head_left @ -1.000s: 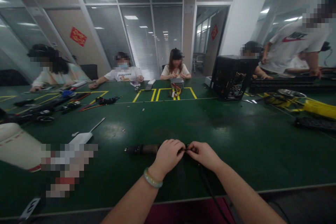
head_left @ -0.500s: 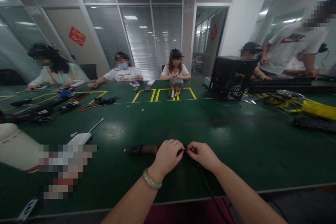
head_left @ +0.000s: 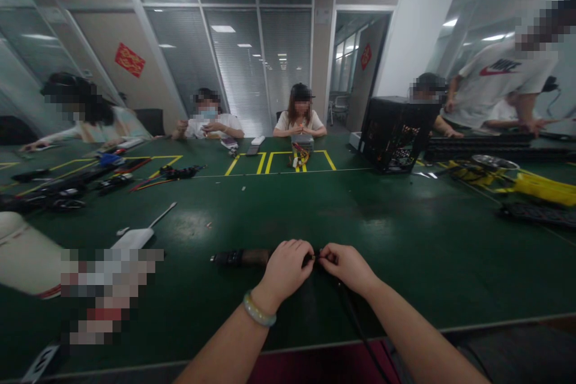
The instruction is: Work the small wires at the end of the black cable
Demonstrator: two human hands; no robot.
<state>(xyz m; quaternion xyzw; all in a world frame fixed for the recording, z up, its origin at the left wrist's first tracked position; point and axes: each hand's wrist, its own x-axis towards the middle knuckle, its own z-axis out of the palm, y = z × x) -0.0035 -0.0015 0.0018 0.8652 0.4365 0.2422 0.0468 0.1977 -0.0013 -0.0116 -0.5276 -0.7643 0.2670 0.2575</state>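
Note:
A dark, slim cylindrical tool that looks like an electric screwdriver (head_left: 252, 257) lies on the green table with its metal tip to the left. My left hand (head_left: 290, 264) is closed around its rear end, a bangle on the wrist. Close beside it, my right hand (head_left: 346, 265) pinches the end of a black cable (head_left: 355, 312), which runs down over the table edge. A small brassy glint shows between the two sets of fingertips. The fingers cover the joint, so I cannot tell whether plug and tool are connected.
A white power strip or adapter (head_left: 135, 239) and a pale container (head_left: 27, 258) stand at the left. Black cables (head_left: 175, 173) lie farther back. An open computer case (head_left: 398, 135) and yellow items (head_left: 544, 186) are at the right. Several people sit or stand around the table.
My hands stay nearly in place, with a bit more of the brassy end showing between them. Across the table, the masked person has raised both hands with something pale.

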